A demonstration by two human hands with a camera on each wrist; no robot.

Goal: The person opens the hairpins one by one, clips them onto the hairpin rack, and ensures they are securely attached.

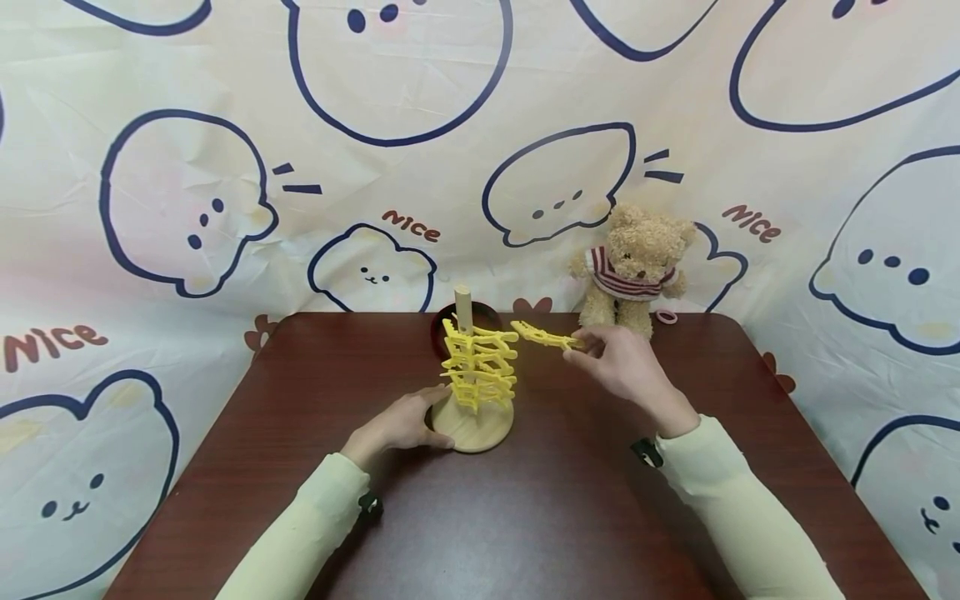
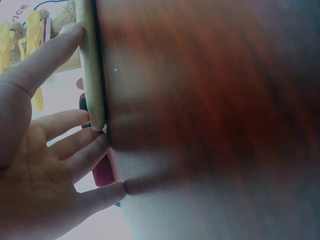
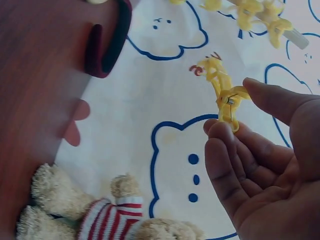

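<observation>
A wooden stand has a round base [image 1: 472,435] and an upright wooden post [image 1: 462,307]. Several yellow clothespins [image 1: 480,367] are stacked in tiers about the post. At the base's left rim, my left hand [image 1: 401,423] holds on with the thumb in front and fingers farther back; in the left wrist view the thumb and fingertips touch the rim. My right hand [image 1: 618,362] pinches one yellow clothespin [image 3: 223,92] by its handle end, thumb against fingers, its metal spring visible. This clothespin points left toward the stack's upper tier, a small gap apart from it.
Behind the stand lies a dark red headband [image 3: 117,42], partly hidden. A teddy bear [image 1: 633,267] in a striped top sits at the table's back right, beside a small pink ring-like item [image 1: 666,317]. A patterned cloth [image 1: 420,192] hangs behind the brown table [image 1: 300,392].
</observation>
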